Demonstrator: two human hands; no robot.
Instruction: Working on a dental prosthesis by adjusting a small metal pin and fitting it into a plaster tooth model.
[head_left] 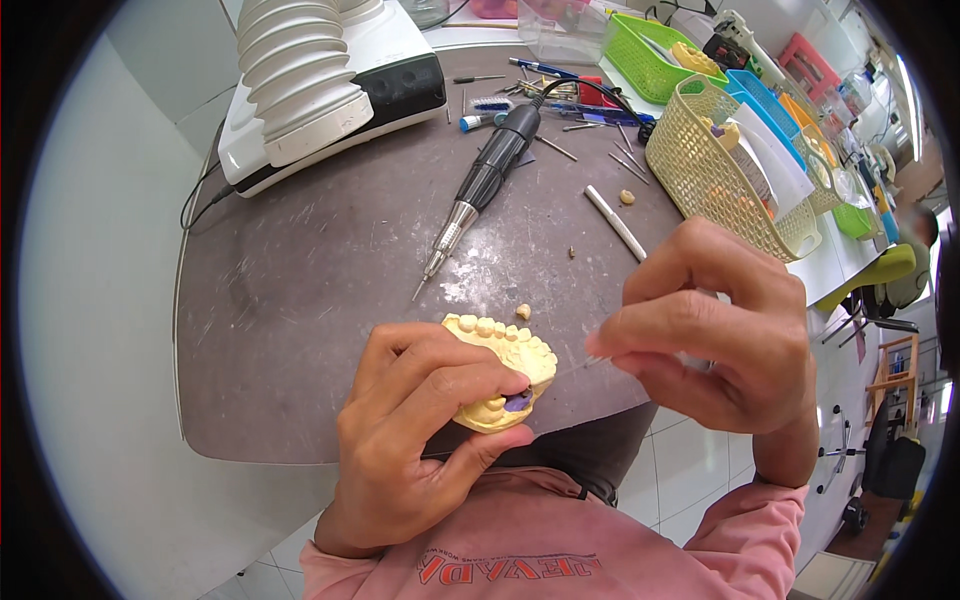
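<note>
My left hand (pixel 405 425) grips a yellow plaster dental cast (pixel 525 352) at the table's front edge, fingers over its top and thumb underneath. A purple patch (pixel 517 402) shows on the cast beside my fingertip. My right hand (pixel 715 325) is closed in a pinch to the right of the cast. A thin, pointed, needle-like tool (pixel 572 373) runs from its fingers toward the cast; its exact kind is unclear. Just beyond the cast lies a small tooth-shaped piece (pixel 523 311).
A black and silver rotary handpiece (pixel 490 165) lies mid-table, bit toward me. Behind it are scattered burs and pens (pixel 560 85). A white stick (pixel 614 222) lies near a beige basket (pixel 700 150). At back left stands a white machine with a ribbed hose (pixel 300 85).
</note>
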